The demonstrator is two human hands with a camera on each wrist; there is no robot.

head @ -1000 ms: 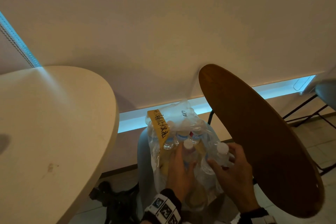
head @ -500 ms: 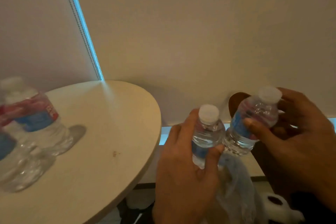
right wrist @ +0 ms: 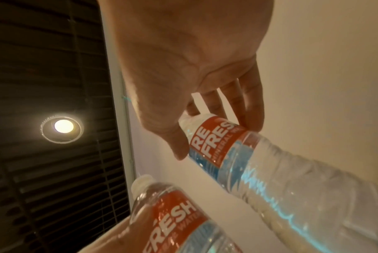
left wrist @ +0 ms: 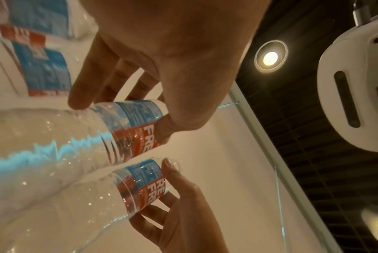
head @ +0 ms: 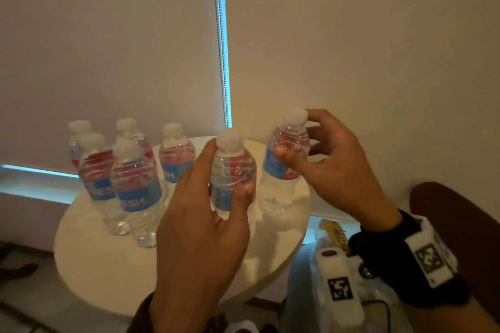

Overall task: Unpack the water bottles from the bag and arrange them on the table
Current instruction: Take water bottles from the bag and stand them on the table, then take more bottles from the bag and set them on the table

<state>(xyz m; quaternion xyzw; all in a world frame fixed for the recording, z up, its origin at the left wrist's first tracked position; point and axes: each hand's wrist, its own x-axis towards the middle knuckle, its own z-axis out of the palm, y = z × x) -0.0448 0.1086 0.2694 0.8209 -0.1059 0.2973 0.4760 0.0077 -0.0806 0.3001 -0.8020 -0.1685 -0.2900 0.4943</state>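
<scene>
Gripping bottles: left hand [head: 200,227], right hand [head: 338,170] (both upright).

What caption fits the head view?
Two hands set water bottles beside five others on a round table.

The clear, glossy ribbed plastic bottle [head: 233,170] in my left hand [head: 200,238] wears a shiny red-and-blue film label; the round cream table [head: 108,265] looks smooth and matt.
</scene>
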